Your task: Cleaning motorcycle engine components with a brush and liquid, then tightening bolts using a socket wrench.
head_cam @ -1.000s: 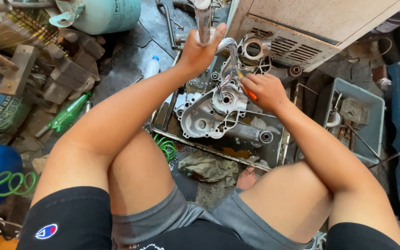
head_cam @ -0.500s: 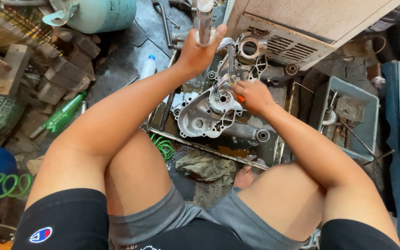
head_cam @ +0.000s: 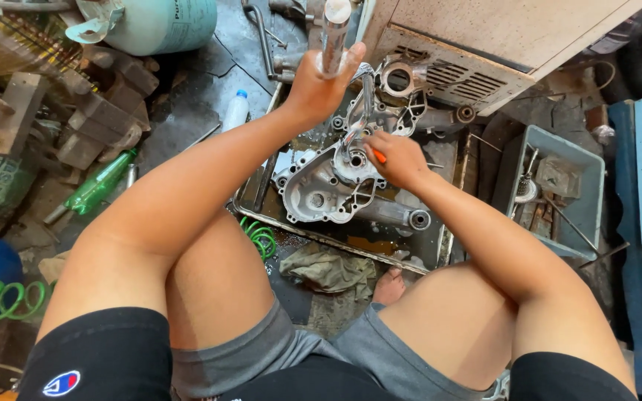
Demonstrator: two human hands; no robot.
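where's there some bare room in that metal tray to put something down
The front right part of the metal tray shows bare, oily bottom, between the engine case half and the tray's right rim. The middle is crowded: the right hand works on the case, the left hand grips a metal shaft above.

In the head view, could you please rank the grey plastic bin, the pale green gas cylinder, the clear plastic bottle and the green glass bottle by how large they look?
1. grey plastic bin
2. pale green gas cylinder, cut off by the frame edge, so this order is unsure
3. green glass bottle
4. clear plastic bottle, partly hidden behind the left forearm
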